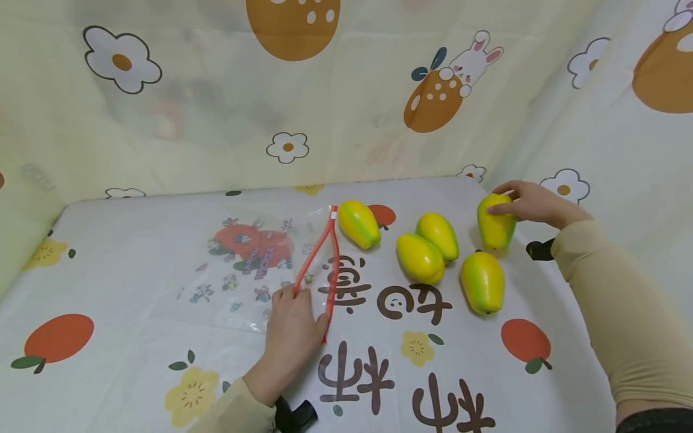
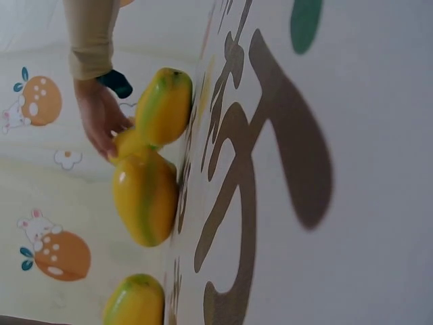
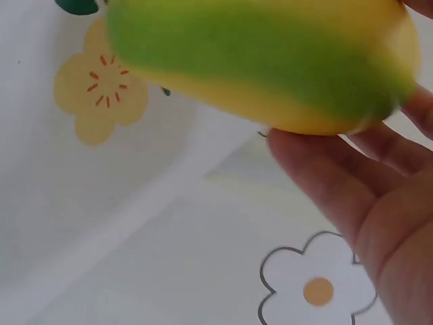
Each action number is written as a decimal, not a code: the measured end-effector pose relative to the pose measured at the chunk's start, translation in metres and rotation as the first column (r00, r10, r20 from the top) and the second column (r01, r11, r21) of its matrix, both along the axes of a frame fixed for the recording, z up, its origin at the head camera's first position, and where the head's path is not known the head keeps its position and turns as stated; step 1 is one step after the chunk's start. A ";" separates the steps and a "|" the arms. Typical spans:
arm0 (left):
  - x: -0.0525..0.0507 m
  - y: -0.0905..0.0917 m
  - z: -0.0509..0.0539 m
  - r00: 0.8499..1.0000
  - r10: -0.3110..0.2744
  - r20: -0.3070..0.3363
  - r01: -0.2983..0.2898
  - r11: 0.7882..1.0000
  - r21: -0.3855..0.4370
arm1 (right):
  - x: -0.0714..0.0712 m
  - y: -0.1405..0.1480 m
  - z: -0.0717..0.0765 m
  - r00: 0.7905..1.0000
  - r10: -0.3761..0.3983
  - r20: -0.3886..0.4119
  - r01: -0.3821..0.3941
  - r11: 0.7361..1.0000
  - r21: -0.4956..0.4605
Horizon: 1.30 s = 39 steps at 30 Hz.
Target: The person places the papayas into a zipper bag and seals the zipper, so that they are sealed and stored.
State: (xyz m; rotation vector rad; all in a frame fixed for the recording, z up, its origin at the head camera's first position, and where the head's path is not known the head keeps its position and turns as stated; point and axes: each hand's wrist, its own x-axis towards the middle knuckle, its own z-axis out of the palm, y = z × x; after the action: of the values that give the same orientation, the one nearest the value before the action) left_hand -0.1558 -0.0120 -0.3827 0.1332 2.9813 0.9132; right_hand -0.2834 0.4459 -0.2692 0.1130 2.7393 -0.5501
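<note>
Your left hand [image 1: 292,331], at the lower centre of the frame, grasps the red strip [image 1: 336,255] on the mouth of the clear bag [image 1: 254,270]. The bag lies flat on the bench [image 1: 124,258], left of centre. The two sides of the strip stand apart between your fingers and the upper end, so I judge that you hold it there to keep the mouth parted and the thin plastic steady.

Your right hand [image 1: 533,204], at the right of the frame, grasps one yellow-green fruit [image 1: 496,225], with thumb and fingers around its sides. Probably this grip suits its smooth, round body. I cannot tell if its lower end touches the bench.

Four other fruits lie to the right of the bag: the upper fruit [image 1: 360,224] just beside the strip, the middle pair [image 1: 420,258] touching each other, and the lower right fruit [image 1: 482,282] near the held one. This side is perhaps chosen because the mouth faces it.

No brand or label can be seen on the fruits. The large brown characters [image 1: 357,382] on the bench covering are upside down for you; they seem to read 柿柿如意. The small lettering [image 1: 262,261] on the bag is too small to read.
</note>
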 end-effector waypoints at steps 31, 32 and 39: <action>-0.002 0.000 -0.003 0.999 -0.003 -0.032 0.003 1.000 -0.007 | 0.069 -0.212 -0.024 0.917 0.107 -0.384 -0.229 0.929 -0.290; -0.002 0.000 -0.002 1.000 -0.004 -0.023 0.004 1.000 -0.009 | 0.068 -0.216 -0.028 0.921 0.107 -0.375 -0.229 0.927 -0.299; -0.003 -0.001 -0.002 1.000 -0.001 0.003 0.001 1.000 -0.017 | 0.060 -0.239 -0.049 0.939 0.105 -0.327 -0.223 0.909 -0.351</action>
State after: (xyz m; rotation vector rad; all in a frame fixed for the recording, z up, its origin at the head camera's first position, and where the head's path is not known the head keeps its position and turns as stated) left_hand -0.1587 -0.0133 -0.3847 0.1329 2.9847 0.8872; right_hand -0.2229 0.2068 -0.3181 -0.3260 2.8229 -1.1222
